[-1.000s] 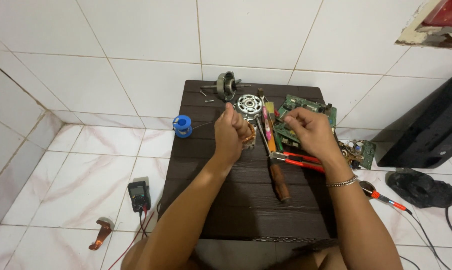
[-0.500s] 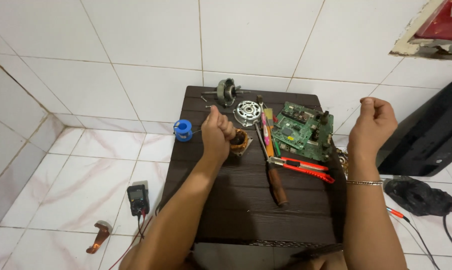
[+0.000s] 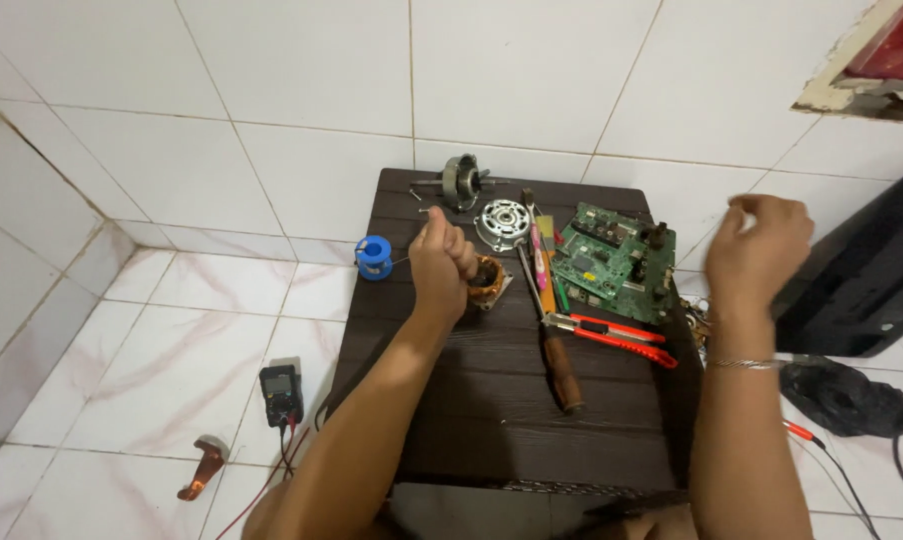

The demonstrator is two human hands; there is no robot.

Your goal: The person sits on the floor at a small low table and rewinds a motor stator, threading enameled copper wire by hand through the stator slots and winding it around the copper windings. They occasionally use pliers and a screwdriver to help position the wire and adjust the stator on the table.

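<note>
Head view: left hand (image 3: 441, 255) sits over the middle of the dark tabletop (image 3: 491, 400), toward the far edge, fingers (image 3: 433, 232) curled shut, pinching what looks like a thin wire; can't tell exactly what it grips. Copper-wound coil (image 3: 489, 280) lies on the tabletop just right of that hand, touching or nearly so. Right hand (image 3: 756, 250) is raised off the right edge, above the floor, fingers loosely curled, holding nothing visible.

Blue solder spool (image 3: 375, 257) at the left edge. Metal motor part (image 3: 461, 181) at the far edge, round silver plate (image 3: 502, 222) just beside it. Green circuit board (image 3: 611, 260) toward the far right corner. Red utility knife (image 3: 611, 338) and wooden-handled tool (image 3: 561, 370) lie mid-tabletop, right of centre. Multimeter (image 3: 281, 392) on the floor, left of the tabletop.
</note>
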